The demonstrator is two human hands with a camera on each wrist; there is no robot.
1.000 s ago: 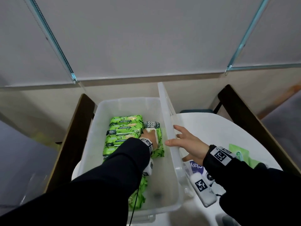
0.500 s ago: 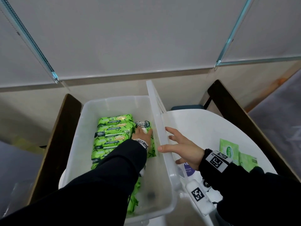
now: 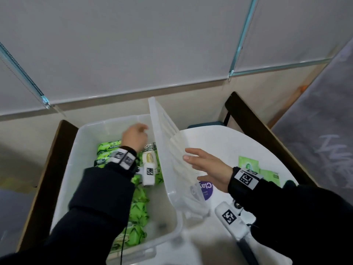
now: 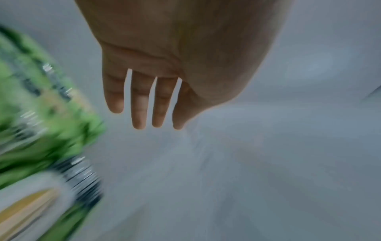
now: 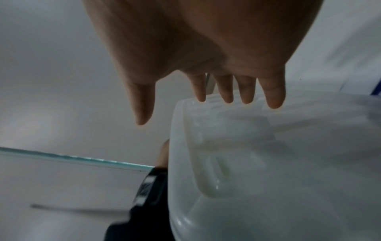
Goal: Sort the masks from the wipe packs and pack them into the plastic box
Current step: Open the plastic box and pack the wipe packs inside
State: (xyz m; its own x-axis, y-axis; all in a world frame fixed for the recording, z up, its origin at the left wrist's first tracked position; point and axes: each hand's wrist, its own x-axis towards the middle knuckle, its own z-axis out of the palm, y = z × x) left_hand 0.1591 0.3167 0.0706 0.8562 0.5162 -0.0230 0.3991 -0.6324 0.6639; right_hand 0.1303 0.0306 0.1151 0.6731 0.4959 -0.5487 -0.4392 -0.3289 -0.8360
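The clear plastic box (image 3: 84, 142) stands at the left and holds rows of green wipe packs (image 3: 139, 205). My left hand (image 3: 140, 130) hovers over the far end of the packs, blurred. In the left wrist view this left hand (image 4: 144, 117) has straight fingers and holds nothing, with green packs (image 4: 41, 122) beside it. The box lid (image 3: 166, 142) stands on edge along the box's right wall. My right hand (image 3: 188, 155) rests straight fingers (image 5: 227, 96) against the lid (image 5: 268, 154). Flat green mask packets (image 3: 248, 163) lie on the white table (image 3: 219, 142) at the right.
A purple and white packet (image 3: 206, 189) lies on the table just behind the lid's lower end. Dark wooden chair frames (image 3: 254, 123) flank the box and the table. A pale wall with window blinds (image 3: 152, 44) is close behind.
My left hand has come off the wipe pack it was on and risen towards the box's far end. The right hand stays on the upright lid.
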